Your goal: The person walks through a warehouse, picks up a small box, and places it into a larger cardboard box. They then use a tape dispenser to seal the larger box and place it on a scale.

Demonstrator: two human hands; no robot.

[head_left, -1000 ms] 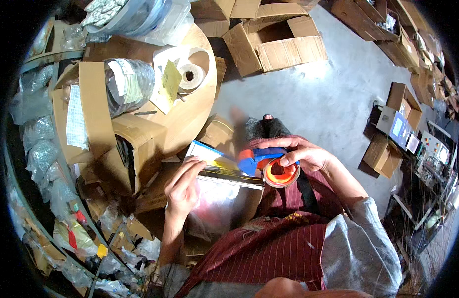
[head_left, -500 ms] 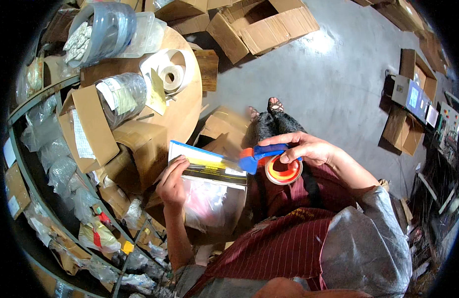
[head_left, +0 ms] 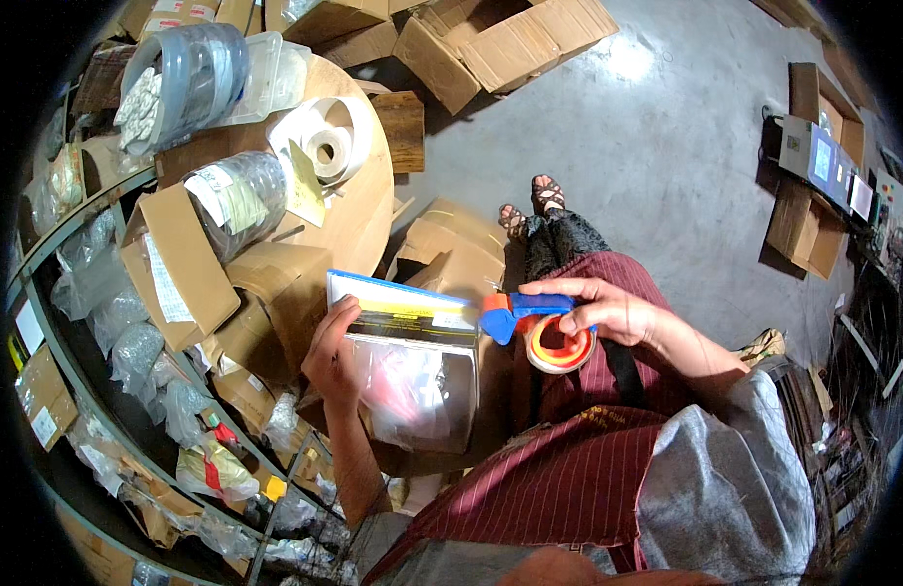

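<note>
A printed box [head_left: 403, 311] with white, yellow and black bands and a blue far edge lies in front of me. My left hand [head_left: 332, 354] is at its left side, fingers bent against the edge and fingertips near the far left corner. On the near side of the box, a clear plastic bag [head_left: 405, 386] with something pink inside lies over a brown surface. To the right, my right hand [head_left: 608, 311] grips a blue and red tape dispenser [head_left: 539, 305] carrying a roll of tape. The dispenser's head points at the box's right end, a small gap away.
Open cartons [head_left: 178, 264] and a round wooden table [head_left: 359, 220] with a white label roll [head_left: 330, 153] stand at the left. A metal-framed shelf [head_left: 85, 322] holds bagged goods. Beyond my feet is grey floor [head_left: 608, 127]; a machine with a screen [head_left: 820, 161] is far right.
My left fingers have slid from the top of the box toward its left edge. The tape dispenser has shifted slightly right and nearer in my right hand, and the whole view has moved a little.
</note>
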